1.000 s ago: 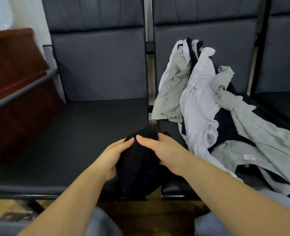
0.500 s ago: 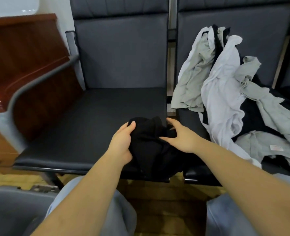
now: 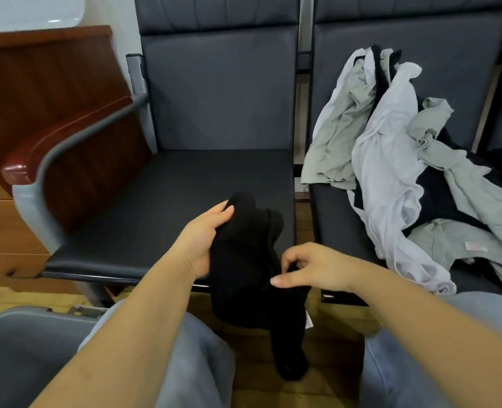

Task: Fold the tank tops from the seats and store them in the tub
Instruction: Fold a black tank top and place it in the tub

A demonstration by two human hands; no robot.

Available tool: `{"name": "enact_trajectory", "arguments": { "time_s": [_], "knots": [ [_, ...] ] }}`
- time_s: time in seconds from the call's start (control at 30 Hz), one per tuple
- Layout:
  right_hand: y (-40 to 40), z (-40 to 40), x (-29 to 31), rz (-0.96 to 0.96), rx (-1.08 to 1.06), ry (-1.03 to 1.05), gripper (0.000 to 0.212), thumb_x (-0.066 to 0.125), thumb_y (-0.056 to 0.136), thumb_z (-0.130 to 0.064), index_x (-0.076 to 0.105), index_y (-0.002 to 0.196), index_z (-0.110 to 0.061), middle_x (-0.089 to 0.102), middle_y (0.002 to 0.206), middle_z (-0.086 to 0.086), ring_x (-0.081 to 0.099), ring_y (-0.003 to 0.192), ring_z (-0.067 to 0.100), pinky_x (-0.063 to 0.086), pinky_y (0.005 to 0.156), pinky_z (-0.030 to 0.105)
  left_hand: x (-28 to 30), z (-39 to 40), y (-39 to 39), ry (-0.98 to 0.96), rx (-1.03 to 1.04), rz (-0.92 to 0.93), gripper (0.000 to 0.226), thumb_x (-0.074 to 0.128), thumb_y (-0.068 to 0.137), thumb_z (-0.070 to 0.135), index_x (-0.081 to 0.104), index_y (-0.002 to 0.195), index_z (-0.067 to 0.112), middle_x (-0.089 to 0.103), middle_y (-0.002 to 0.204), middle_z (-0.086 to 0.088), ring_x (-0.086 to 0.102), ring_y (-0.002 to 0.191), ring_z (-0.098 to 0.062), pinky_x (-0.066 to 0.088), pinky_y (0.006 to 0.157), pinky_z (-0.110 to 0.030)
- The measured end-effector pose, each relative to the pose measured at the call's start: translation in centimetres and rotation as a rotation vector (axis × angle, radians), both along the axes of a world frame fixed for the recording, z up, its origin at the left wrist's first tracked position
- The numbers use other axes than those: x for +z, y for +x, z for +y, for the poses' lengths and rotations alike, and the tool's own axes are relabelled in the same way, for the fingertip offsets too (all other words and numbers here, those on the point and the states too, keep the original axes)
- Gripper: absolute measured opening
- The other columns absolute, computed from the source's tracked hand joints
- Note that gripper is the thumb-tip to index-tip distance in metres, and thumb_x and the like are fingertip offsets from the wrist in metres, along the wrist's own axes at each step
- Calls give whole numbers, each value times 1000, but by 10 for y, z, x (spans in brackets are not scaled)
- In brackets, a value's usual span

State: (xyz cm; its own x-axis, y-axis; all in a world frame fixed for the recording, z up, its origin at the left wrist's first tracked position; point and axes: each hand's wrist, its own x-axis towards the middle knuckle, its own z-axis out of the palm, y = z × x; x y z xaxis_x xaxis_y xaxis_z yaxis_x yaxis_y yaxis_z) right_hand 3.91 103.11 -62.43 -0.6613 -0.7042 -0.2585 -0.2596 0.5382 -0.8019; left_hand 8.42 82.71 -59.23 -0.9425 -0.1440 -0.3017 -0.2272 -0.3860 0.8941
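- The left hand (image 3: 202, 240) holds a black tank top (image 3: 249, 260) near its top. Its fingers (image 3: 224, 212) are closed around the cloth.
- The right hand (image 3: 311, 267) pinches the same black top lower down, on its right side. Its fingers (image 3: 279, 280) are closed on the cloth.
- The black top hangs down in front of the left seat (image 3: 167, 207), over its front edge. Its bottom end dangles between the person's knees, above the floor (image 3: 332, 328).
- A small white tag (image 3: 308, 320) sticks out from the right side of the black top.
- A pile of tank tops (image 3: 391, 172) lies on the right seat (image 3: 332, 219). They are white, grey and black, all crumpled. Some lean up against the seat back.
- The left seat is bare where the black top does not cover it.
- A grey tub (image 3: 23, 334) sits at the bottom left, just beside the person's left knee.
- A brown wooden armrest (image 3: 67, 134) stands at the left of the seats.
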Motion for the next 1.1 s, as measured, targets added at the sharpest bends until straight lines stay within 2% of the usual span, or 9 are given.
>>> {"name": "enact_trajectory", "arguments": {
  "time_s": [0.07, 0.13, 0.3, 0.43, 0.63, 0.9, 1.0, 1.07, 1.1],
  "knots": [
    [-2, 4, 2, -49, -73, -146, 29, 83, 66, -43, 61, 72, -25, 62, 73, -12, 59, 75, 7, 48, 84, 29, 1, 2, 3, -13, -91, 20, 30, 49, 96, 18, 63, 123, 16, 72, 108, -7, 69, 96, -20, 51, 81, -35],
    [-4, 8, 3, -146, -132, -312, 52, 87, 50, -46, 61, 88, -20, 65, 92, 3, 63, 92, 22, 48, 95, 37, 2, 4, 8, -40, -173, 44, 36, 53, 89, 22, 62, 123, 15, 71, 111, -8, 68, 98, -21, 50, 84, -35],
    [-1, 4, 8, -443, -50, -543, 117, 89, 40, -60, 42, 140, -20, 52, 140, 0, 49, 129, 16, 38, 109, 35, 3, 8, 20, -108, -378, 44, 38, 54, 82, 25, 63, 119, 17, 70, 114, -9, 66, 103, -23, 50, 89, -36],
    [6, -1, 10, -524, 11, -404, 97, 88, 45, -58, 58, 126, -15, 64, 125, 8, 60, 118, 23, 45, 103, 36, -1, 10, 20, -139, -501, -45, 39, 53, 88, 23, 61, 123, 8, 66, 119, -17, 65, 106, -28, 54, 89, -38],
    [-3, 15, 24, -492, -159, -342, 36, 71, 67, -35, 70, 95, -12, 73, 98, 12, 69, 91, 25, 56, 84, 36, -4, 8, 5, -283, -257, -91, 26, 51, 98, 24, 70, 107, 9, 72, 107, -13, 68, 101, -25, 52, 89, -38],
    [-14, 28, 38, -520, -357, -689, 48, 71, 65, -35, 69, 106, -9, 72, 108, 8, 68, 101, 18, 57, 79, 27, -8, 4, -4, -305, 66, -104, 19, 67, 88, 33, 74, 95, 17, 74, 98, -3, 69, 95, -22, 55, 80, -36],
    [-12, 24, 37, -576, -391, -791, 29, 64, 77, -31, 73, 97, -12, 72, 104, 6, 68, 99, 18, 56, 85, 31, -19, 13, -6, -713, 120, 53, 11, 67, 89, 33, 69, 83, 24, 69, 90, 5, 64, 87, -7, 50, 78, -21],
    [-9, 19, 36, -577, -404, -792, 26, 61, 80, -31, 74, 93, -12, 73, 100, 5, 69, 96, 17, 56, 85, 30, -22, 23, -4, -1029, 187, 239, 21, 65, 89, 36, 57, 73, 25, 56, 83, 9, 53, 73, 0, 42, 70, -11],
    [-8, 16, 34, -571, -417, -779, 27, 61, 82, -31, 73, 96, -11, 73, 101, 6, 69, 96, 17, 56, 82, 29, -23, 28, -2, -1054, 182, 314, 29, 63, 89, 40, 52, 69, 22, 51, 78, 8, 49, 68, 0, 39, 66, -12]
  ]
}}
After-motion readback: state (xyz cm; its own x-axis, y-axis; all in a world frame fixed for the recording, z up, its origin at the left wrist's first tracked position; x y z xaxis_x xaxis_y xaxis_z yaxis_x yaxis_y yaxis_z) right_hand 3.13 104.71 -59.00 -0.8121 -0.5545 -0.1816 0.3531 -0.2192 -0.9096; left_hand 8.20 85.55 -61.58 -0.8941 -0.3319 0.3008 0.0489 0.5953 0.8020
